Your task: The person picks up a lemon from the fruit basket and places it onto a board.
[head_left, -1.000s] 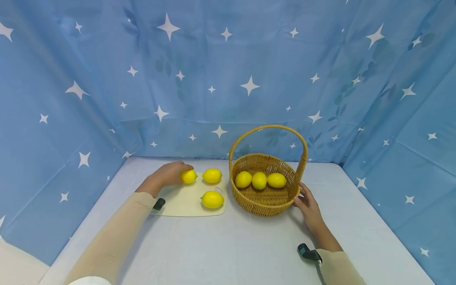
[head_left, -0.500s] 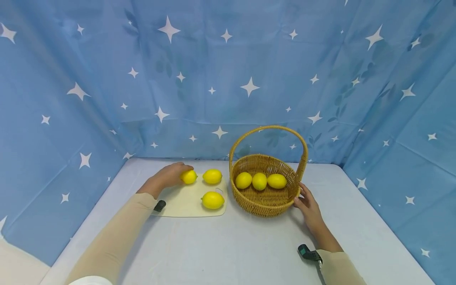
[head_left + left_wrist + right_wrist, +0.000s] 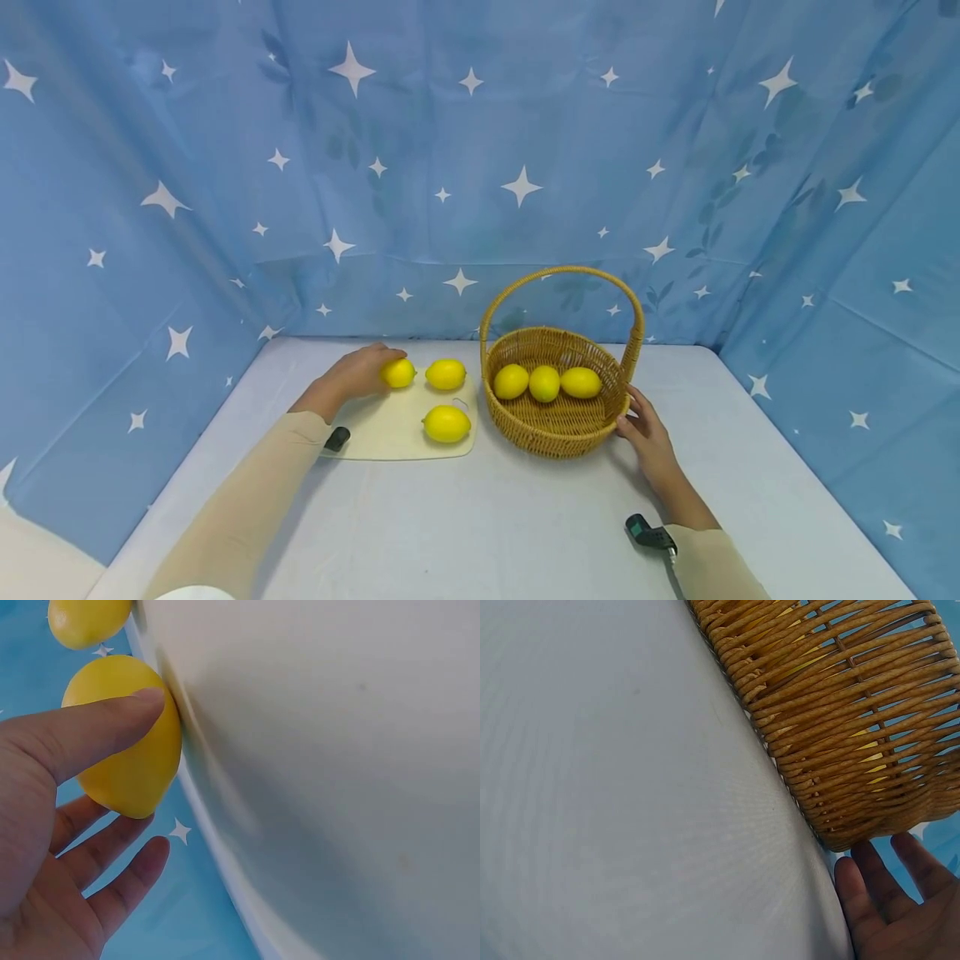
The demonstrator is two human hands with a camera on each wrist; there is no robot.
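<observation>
At the back left of a cream board, the left hand holds a lemon. In the left wrist view the thumb lies across that lemon, with fingers beneath its far side. Two other lemons lie on the board, one at the back and one at the front. Three lemons sit in a row inside the wicker basket. The right hand touches the basket's right side; the right wrist view shows fingertips against the weave, fingers slightly bent.
A white-covered table carries the board and basket. The basket's tall handle arches above it. A blue curtain with white stars stands behind and along both sides. Each wrist wears a small black device.
</observation>
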